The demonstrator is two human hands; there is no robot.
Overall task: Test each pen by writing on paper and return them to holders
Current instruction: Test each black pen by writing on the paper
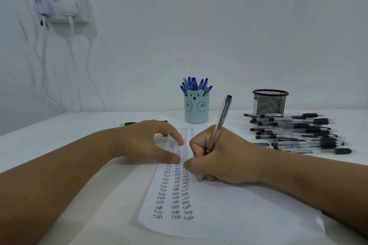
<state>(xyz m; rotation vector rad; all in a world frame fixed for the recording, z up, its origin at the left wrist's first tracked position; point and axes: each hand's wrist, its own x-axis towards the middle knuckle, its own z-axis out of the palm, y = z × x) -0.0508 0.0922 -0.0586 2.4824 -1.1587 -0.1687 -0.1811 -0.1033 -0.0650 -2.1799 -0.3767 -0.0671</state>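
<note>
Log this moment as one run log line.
step: testing pen | right hand: writing with black pen | left hand: steadying paper | mesh holder: looks empty | bear holder: blue pens

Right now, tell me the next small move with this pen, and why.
Probably write "Test" to start a fourth column. The right hand grips the black pen with its tip on the paper, right of three filled columns, while the left hand steadies the sheet. The mesh holder looks empty.
</note>
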